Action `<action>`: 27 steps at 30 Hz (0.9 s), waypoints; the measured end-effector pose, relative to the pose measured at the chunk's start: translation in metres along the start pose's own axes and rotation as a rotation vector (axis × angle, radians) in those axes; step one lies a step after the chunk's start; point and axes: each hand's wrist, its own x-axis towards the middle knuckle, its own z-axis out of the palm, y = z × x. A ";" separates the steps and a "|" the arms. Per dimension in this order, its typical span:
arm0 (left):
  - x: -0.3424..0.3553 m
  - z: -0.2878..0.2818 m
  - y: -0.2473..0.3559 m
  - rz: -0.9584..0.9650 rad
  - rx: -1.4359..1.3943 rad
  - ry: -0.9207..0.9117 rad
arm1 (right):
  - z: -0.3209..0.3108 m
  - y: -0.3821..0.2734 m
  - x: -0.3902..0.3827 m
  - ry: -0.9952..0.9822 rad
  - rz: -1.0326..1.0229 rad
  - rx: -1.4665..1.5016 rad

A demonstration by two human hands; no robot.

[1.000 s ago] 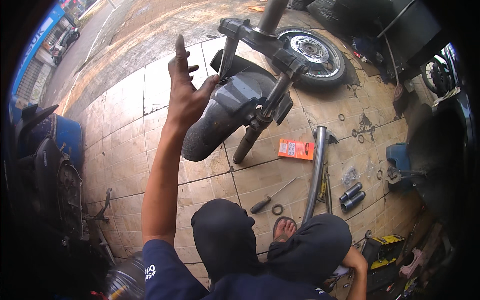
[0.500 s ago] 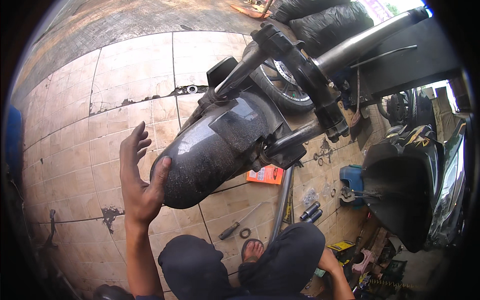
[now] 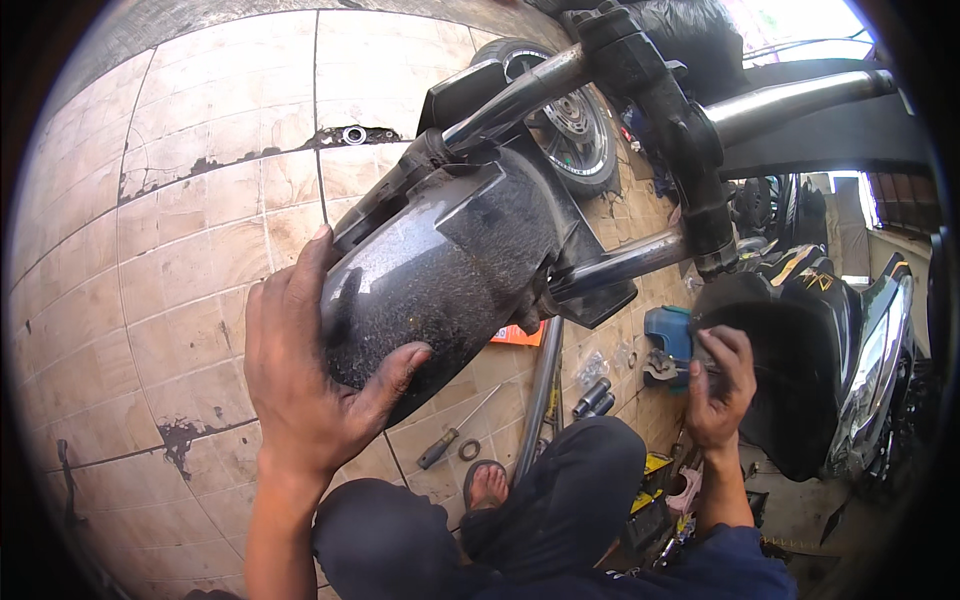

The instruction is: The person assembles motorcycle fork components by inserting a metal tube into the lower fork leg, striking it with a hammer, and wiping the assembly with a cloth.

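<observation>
A dusty black motorcycle front fender (image 3: 455, 265) is mounted on a fork, slanting across the middle of the view. My left hand (image 3: 312, 370) clasps the fender's near end, thumb on top and fingers along its left edge. Beyond the fender, two metal fork tubes (image 3: 622, 262) run up to a black fork clamp (image 3: 672, 125). My right hand (image 3: 722, 392) is raised at the right with bent fingers apart from the thumb; nothing shows in it. Close behind that hand are a blue container (image 3: 668, 330) and a black body panel (image 3: 780, 400).
On the tiled floor (image 3: 200, 300) lie a screwdriver (image 3: 440, 450), a ring (image 3: 469, 450), a long metal tube (image 3: 537, 400) and dark cylinders (image 3: 592, 397). A wheel (image 3: 570, 120) rests behind the fork. Black bags (image 3: 690, 35) stand at the back.
My left hand has moved from beside the fender's end to clasping it. My right hand has risen from beside my knee. The fender and fork appear slightly shifted in view.
</observation>
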 end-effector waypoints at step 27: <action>-0.012 0.015 -0.007 -0.114 -0.119 0.061 | 0.037 -0.006 0.162 0.592 -0.256 0.119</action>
